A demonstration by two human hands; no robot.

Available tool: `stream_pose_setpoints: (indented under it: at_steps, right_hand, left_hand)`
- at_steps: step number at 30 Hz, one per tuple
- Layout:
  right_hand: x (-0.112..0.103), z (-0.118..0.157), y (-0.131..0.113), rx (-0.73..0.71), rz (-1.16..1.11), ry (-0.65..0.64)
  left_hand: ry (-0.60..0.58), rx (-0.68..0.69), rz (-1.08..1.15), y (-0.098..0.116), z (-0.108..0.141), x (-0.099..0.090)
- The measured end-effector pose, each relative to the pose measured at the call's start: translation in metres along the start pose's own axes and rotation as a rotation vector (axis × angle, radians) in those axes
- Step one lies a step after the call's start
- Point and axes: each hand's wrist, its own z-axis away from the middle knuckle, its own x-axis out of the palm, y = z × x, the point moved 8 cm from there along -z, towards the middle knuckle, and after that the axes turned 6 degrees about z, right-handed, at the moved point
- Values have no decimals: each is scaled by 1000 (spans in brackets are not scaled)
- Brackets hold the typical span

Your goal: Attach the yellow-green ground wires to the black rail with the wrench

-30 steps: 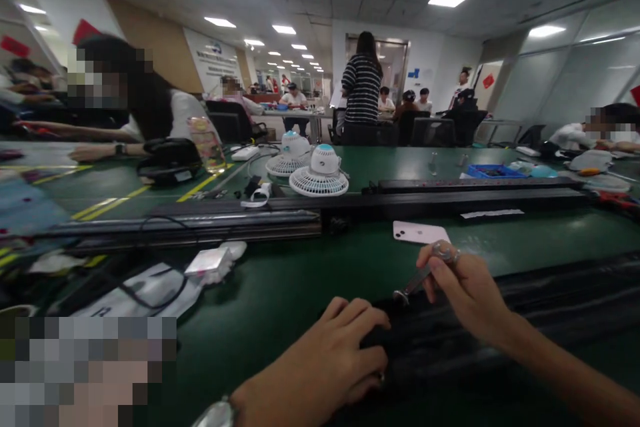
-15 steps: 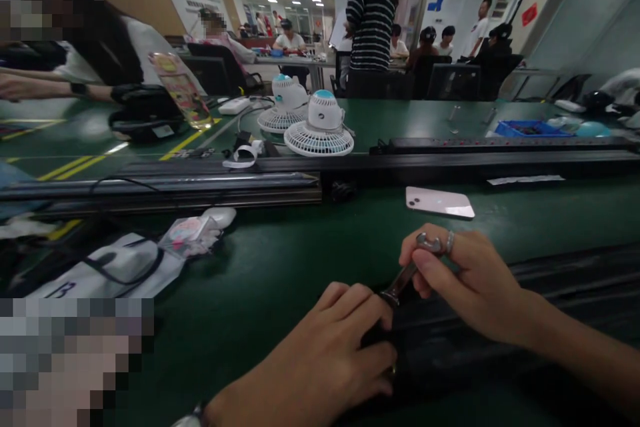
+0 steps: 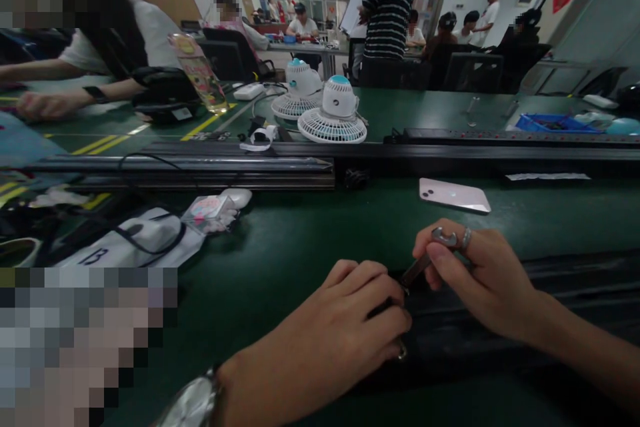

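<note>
My right hand [image 3: 477, 280] grips a small metal wrench [image 3: 425, 259] by its upper end; the lower end of the wrench meets the left end of a long black rail [image 3: 500, 340] lying across the near edge of the green bench. My left hand [image 3: 337, 333], with a watch on its wrist, lies over that end of the rail and holds it down. What the wrench sits on is hidden under my left fingers.
A pink phone [image 3: 453, 195] lies face down beyond my right hand. Black rails [image 3: 200, 170] run across the bench, with two small white fans [image 3: 333, 121] behind them. A white bag with a cable [image 3: 135, 243] lies at left. Other people sit and stand around.
The view dropped and drew closer to the bench. My right hand tipped the wrench slightly, while my left hand stayed on the rail end.
</note>
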Motion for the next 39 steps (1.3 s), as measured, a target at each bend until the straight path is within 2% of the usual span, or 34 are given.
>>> stream_pose_setpoints:
  at_steps: [3,6,9,15,23,25,32,39]
  right_hand:
    - [3,2,0,16,0,-15]
    - [9,2,0,26,7,-46]
    - [16,1,-2,26,24,-74]
    - [25,-1,-11,-46,63,-91]
    - [30,-2,-13,-95,169,-141]
    - [31,-1,-11,-83,175,-155]
    - [29,1,-4,-18,107,-193]
    - [30,6,5,45,51,-234]
  left_hand:
    - [43,-84,57,-9,8,-9]
    - [163,-168,87,-18,25,-18]
    - [243,-205,62,-21,38,-19]
    - [193,-109,-52,-4,32,-6]
    - [351,8,-84,12,33,-22]
    - [366,-18,-75,7,35,-25]
    - [431,-188,-57,-32,41,-31]
    - [375,-234,-12,-34,42,-24]
